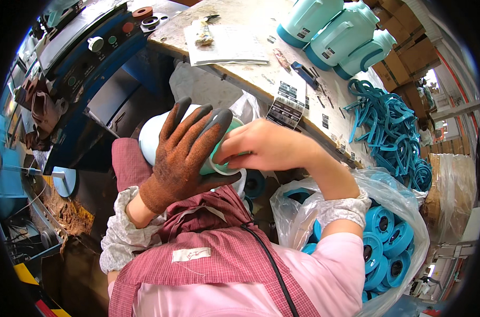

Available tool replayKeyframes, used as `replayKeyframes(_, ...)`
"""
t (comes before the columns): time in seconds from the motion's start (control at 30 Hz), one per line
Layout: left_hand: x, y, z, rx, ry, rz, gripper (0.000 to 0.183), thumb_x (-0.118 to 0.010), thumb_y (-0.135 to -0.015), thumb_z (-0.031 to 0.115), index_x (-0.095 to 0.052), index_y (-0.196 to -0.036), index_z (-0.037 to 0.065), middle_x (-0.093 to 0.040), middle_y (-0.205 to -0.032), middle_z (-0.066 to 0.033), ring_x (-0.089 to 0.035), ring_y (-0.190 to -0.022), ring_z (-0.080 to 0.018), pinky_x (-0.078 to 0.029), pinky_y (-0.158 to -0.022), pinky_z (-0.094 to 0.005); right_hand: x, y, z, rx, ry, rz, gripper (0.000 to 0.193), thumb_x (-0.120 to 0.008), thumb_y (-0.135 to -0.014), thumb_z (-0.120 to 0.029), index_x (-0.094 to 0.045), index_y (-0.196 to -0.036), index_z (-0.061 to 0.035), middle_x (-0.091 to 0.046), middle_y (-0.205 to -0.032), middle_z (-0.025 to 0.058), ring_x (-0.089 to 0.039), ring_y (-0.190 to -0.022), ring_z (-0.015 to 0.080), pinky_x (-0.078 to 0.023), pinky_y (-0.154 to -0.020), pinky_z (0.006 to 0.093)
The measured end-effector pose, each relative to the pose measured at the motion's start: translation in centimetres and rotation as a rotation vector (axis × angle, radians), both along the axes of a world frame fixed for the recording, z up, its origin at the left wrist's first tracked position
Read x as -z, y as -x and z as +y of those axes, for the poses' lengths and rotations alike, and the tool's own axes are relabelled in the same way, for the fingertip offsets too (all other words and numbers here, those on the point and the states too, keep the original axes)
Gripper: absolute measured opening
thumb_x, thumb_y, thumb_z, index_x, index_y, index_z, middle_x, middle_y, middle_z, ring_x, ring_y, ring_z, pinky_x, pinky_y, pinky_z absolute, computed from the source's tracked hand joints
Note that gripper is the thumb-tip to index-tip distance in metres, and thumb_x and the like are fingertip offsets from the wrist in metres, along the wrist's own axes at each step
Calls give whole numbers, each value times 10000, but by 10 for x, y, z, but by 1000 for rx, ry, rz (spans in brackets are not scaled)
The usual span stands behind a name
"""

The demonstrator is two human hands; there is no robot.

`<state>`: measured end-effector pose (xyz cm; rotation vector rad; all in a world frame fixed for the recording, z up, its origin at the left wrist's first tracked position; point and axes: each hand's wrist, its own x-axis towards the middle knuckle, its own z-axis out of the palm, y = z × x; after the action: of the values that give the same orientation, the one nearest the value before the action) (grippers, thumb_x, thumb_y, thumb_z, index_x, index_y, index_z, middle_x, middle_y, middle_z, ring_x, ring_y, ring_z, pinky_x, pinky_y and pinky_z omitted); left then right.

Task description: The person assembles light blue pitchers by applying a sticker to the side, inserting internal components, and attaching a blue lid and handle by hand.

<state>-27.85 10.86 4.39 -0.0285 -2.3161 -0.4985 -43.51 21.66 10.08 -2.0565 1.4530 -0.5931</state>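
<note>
On my lap lies a pale blue jug body (153, 138), tipped on its side with its green-rimmed mouth to the right. My left hand (184, 150), in a brown glove with grey fingertips, is wrapped over the body and grips it. Bare, my right hand (264, 147) is at the mouth, its fingers curled together inside the rim. Whatever those fingers pinch is hidden.
Several mint jugs (343, 39), a tangle of teal straps (390, 132), papers (224, 45) and a label sheet (287, 105) lie on the worktable (240, 26). At right is a plastic bag of blue round parts (380, 222). A blue machine (102, 58) stands left.
</note>
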Motion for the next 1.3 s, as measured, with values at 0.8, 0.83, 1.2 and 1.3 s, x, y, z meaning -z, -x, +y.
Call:
replayKeyframes(0.8,160,28,-195,289,-1388,-206,463,-490,-897,341,-457,-1274,74,-524,-1207,-70,-502,-1085,-165,-376,-960,-278,240,317,73,1268,483,268,138,-667,-702,-142,-602,-800,-70,-607,-777,74,-571,-756,229,-450,-712,347)
replayKeyframes(0.83,160,33,-194,273,-1358,-211,458,-484,-900,342,-456,-1277,83,-521,-1215,-73,-499,-1094,-169,-372,-966,-280,246,330,86,1245,500,227,134,-669,-719,-136,-607,-817,-68,-616,-777,73,-582,-730,210,-461,-686,326)
replayKeyframes(1.2,189,13,-210,22,-1398,-223,500,-488,-886,421,-463,-1273,106,-528,-1205,-90,-507,-1102,-184,-384,-969,-301,196,232,71,1132,656,665,84,-676,-735,-144,-627,-775,-89,-604,-894,49,-521,-909,237,-365,-860,354)
replayKeyframes(1.3,202,13,-214,-2,-1278,-171,440,-513,-884,370,-505,-1223,89,-549,-1164,-95,-531,-1052,-174,-405,-943,-313,149,91,49,951,481,51,57,-622,-789,-63,-565,-789,-59,-571,-879,47,-510,-859,187,-394,-804,312)
